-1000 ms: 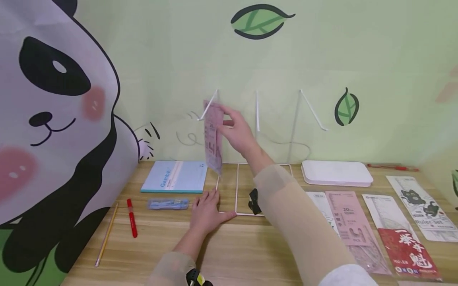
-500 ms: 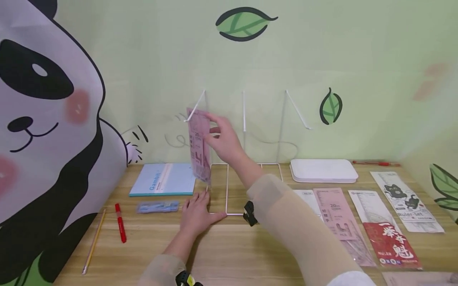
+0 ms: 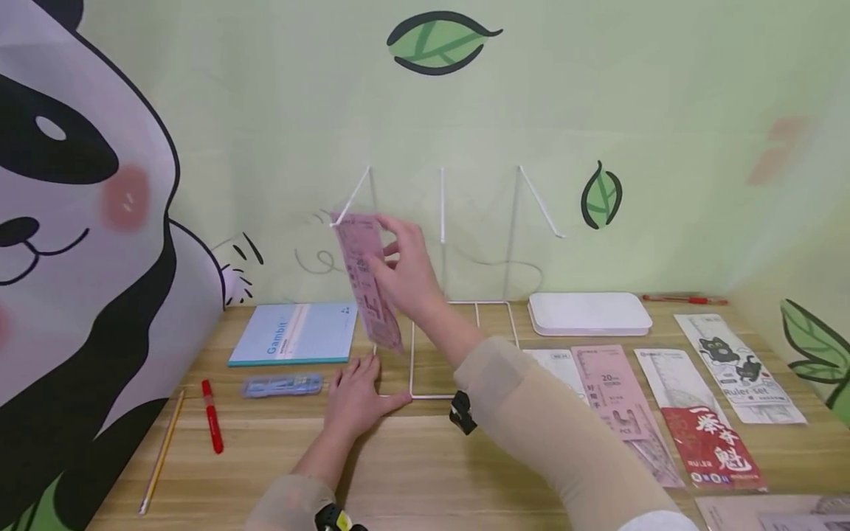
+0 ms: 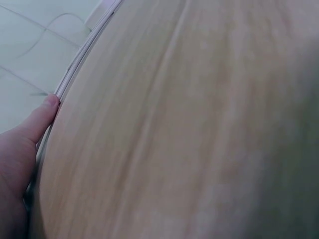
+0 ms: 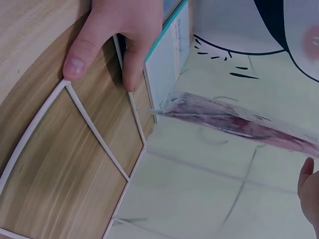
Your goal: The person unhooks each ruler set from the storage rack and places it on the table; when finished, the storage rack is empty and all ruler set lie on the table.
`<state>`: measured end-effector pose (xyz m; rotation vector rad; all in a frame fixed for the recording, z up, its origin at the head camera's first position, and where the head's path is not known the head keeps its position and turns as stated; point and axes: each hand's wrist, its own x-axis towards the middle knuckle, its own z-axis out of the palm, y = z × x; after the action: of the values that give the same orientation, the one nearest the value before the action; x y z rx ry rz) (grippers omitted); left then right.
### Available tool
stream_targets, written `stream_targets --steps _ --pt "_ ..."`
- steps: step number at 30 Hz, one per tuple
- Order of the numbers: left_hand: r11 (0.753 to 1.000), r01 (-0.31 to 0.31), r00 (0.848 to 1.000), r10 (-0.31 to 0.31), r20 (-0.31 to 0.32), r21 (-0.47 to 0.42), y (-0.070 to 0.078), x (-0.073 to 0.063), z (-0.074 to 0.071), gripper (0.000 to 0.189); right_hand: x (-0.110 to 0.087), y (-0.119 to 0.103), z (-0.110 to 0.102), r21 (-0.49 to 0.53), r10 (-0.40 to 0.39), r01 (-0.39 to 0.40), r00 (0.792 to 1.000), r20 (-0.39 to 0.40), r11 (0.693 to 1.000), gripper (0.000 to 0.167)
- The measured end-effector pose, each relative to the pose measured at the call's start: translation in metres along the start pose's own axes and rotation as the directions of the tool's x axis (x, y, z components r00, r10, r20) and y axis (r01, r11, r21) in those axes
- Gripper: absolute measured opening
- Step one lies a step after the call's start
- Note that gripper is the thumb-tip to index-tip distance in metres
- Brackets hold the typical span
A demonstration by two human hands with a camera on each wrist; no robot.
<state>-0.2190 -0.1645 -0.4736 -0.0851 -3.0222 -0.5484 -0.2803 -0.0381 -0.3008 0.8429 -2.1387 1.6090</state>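
My right hand (image 3: 406,269) pinches a pink ruler-set packet (image 3: 365,280) by its right edge. The packet hangs tilted, its lower end swung right. Its top left corner overlaps the tip of the left prong (image 3: 352,195) of a white wire rack; the hanging hole is hidden. In the right wrist view the packet (image 5: 239,124) shows nearly edge-on, with part of the right hand (image 5: 309,194) at the border. My left hand (image 3: 358,398) rests with extended fingers on the rack's base wires (image 3: 412,354), thumb on the front corner. In the left wrist view the thumb (image 4: 45,112) touches the wire.
Two more prongs, a middle prong (image 3: 443,206) and a right prong (image 3: 541,203), stick out. Right lie a pink packet (image 3: 614,391), a red-and-white ruler packet (image 3: 707,435) and a cat packet (image 3: 740,369). Around stand a white case (image 3: 591,313), a blue notebook (image 3: 295,332), a red pen (image 3: 212,417) and a pencil (image 3: 161,453).
The right hand has brought the packet lower and out toward the left prong's tip, and its lower end has swung right. The left hand stays on the base; the head view has shifted right.
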Motion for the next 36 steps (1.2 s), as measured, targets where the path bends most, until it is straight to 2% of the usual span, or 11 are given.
stream_targets --steps 6,13,18,21,30,36 --pt "1.000 0.009 1.000 -0.009 -0.002 0.001 0.001 0.001 -0.001 0.100 -0.001 0.002 0.001 -0.016 -0.016 0.016 1.000 -0.010 1.000 0.047" --pt "1.000 0.001 1.000 -0.001 -0.008 0.000 0.000 -0.001 -0.001 0.099 0.009 0.006 0.009 -0.025 0.064 -0.065 0.998 -0.014 0.998 0.052" --pt "1.000 -0.002 1.000 0.002 -0.024 0.004 0.001 -0.002 -0.002 0.099 0.020 0.009 0.008 -0.089 0.104 -0.110 0.992 -0.069 0.990 0.052" --pt "1.000 0.000 1.000 0.001 -0.028 0.007 0.000 -0.002 -0.003 0.099 0.024 0.011 0.006 -0.092 0.111 -0.119 0.989 -0.095 0.989 0.051" --pt "1.000 0.004 1.000 -0.003 -0.022 0.022 0.002 -0.001 -0.003 0.097 0.016 0.020 0.004 -0.067 0.175 -0.180 0.982 -0.076 0.981 0.052" --pt "1.000 0.009 1.000 -0.009 -0.014 0.012 0.002 -0.001 -0.002 0.098 0.017 0.022 -0.002 -0.089 0.189 -0.200 0.975 -0.118 0.976 0.051"
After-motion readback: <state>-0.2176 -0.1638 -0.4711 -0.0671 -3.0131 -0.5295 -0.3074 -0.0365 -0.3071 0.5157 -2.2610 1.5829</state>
